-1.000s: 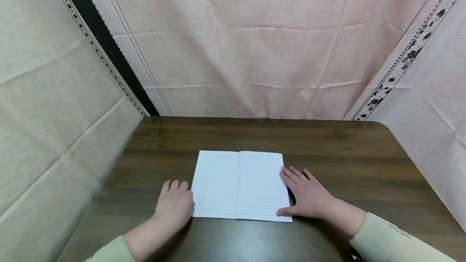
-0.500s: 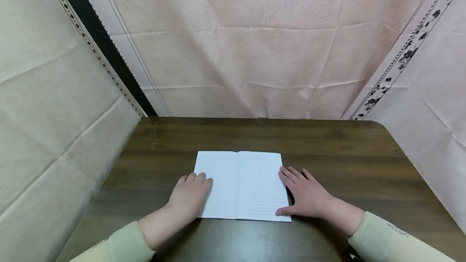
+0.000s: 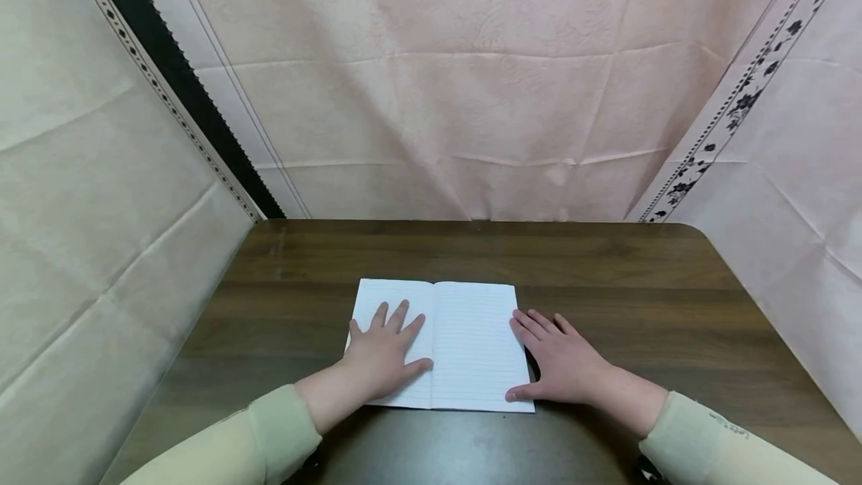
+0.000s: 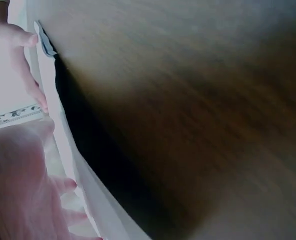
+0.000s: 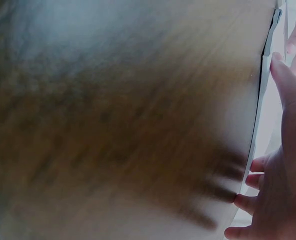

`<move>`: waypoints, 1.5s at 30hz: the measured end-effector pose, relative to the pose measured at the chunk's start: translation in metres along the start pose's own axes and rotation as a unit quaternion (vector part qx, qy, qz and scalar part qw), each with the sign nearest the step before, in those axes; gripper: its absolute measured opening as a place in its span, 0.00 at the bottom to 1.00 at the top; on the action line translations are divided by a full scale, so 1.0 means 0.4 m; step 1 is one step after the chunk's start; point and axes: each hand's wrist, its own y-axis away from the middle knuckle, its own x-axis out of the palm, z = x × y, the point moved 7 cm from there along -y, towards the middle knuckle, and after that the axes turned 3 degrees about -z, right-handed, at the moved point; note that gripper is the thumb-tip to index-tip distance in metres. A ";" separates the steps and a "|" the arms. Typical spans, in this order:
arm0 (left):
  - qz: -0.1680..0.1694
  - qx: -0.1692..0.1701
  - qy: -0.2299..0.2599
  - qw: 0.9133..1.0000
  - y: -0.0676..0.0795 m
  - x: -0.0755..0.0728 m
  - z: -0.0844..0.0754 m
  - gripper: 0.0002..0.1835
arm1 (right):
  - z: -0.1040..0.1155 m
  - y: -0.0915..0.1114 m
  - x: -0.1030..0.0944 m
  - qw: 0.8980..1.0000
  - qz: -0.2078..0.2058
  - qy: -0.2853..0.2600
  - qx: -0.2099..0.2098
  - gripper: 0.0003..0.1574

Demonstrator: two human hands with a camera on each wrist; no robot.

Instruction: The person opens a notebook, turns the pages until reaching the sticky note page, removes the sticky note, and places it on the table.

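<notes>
An open notebook (image 3: 474, 343) with ruled white pages lies flat on the wooden table. Over its left page my left hand (image 3: 384, 356) is spread, fingers straight and apart, thumb pointing toward the centre fold. My right hand (image 3: 562, 361) rests at the right page's outer edge, its fingertips and thumb on the paper. In the left wrist view, the fingertips of the left hand (image 4: 22, 180) touch the page from above. The right wrist view shows the right hand (image 5: 283, 165) along the notebook's edge (image 5: 262, 95), with the thumb on the paper.
The brown wood table (image 3: 606, 268) extends around the notebook on all sides. Behind it hangs a pale pink patterned cloth (image 3: 471, 96). Light cloths also hang at the left (image 3: 101, 245) and right, and a dark strip (image 3: 182, 73) shows at the left corner.
My left hand has moved right from beside the notebook's left edge onto the left page, and its fingers have spread. The right hand has stayed at the right edge.
</notes>
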 end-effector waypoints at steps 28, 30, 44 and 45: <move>0.039 -0.014 0.019 0.999 -0.020 0.027 -0.009 0.47 | -0.013 0.006 -0.002 1.000 0.018 -0.020 -0.015 0.79; 0.040 -0.014 0.019 0.999 -0.021 0.027 -0.008 0.47 | -0.013 0.005 -0.003 1.000 0.020 -0.022 -0.011 0.79; 0.042 -0.016 0.020 0.999 -0.022 0.027 -0.008 0.47 | -0.009 0.003 0.000 1.000 0.009 -0.010 -0.003 0.77; 0.042 -0.016 0.020 0.999 -0.022 0.027 -0.008 0.47 | -0.008 0.003 0.001 1.000 0.008 -0.008 -0.004 0.77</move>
